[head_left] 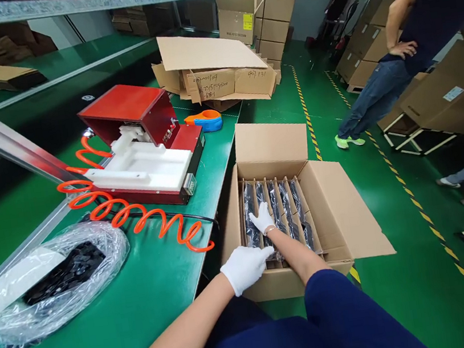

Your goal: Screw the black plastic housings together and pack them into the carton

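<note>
An open cardboard box stands on the floor beside the green table. Cardboard dividers split its inside into slots that hold several black parts in clear plastic bags. My right hand, in a white glove, reaches down into the box and presses on a bagged part in a left slot. My left hand, also gloved, rests at the box's near edge on the bagged parts; whether it grips one I cannot tell.
A red and white fixture with a coiled orange hose sits on the table. A clear bag with black parts lies at the near left. An orange tape dispenser and flat cartons lie further back. People stand at the right among stacked boxes.
</note>
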`<control>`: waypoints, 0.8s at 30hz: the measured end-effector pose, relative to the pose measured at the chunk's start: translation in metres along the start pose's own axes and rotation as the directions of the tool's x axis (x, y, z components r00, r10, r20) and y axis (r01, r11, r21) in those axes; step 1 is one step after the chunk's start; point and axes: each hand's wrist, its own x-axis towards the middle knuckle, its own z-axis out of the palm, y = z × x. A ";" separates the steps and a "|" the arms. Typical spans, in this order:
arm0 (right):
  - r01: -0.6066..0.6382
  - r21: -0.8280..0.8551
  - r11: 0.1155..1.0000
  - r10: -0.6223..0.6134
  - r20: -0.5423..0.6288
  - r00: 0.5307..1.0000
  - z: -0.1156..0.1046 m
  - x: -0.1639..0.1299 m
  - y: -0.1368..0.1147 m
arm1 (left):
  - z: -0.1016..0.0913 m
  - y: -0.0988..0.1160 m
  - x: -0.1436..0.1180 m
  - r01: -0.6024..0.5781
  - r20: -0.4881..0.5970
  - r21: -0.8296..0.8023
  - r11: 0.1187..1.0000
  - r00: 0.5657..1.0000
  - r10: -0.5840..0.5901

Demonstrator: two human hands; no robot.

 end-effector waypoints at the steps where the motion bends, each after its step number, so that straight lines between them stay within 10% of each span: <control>1: 0.055 -0.013 0.998 -0.055 0.018 0.998 0.001 -0.007 0.000 | -0.001 0.000 0.000 0.005 -0.004 -0.003 1.000 1.000 -0.005; 8: 0.520 -0.047 0.853 -0.497 0.231 0.836 -0.009 -0.051 -0.009 | -0.027 0.011 -0.018 0.055 -0.067 0.111 0.992 0.997 -0.048; 17: 0.175 -0.141 0.974 -0.130 0.279 0.951 -0.061 -0.056 0.077 | -0.020 0.021 -0.145 0.091 -0.334 0.091 0.992 0.941 -0.055; 24: 0.395 -0.044 0.917 -0.373 0.250 0.894 -0.087 -0.107 0.017 | 0.021 0.052 -0.249 0.334 -0.587 0.033 0.942 0.769 -0.252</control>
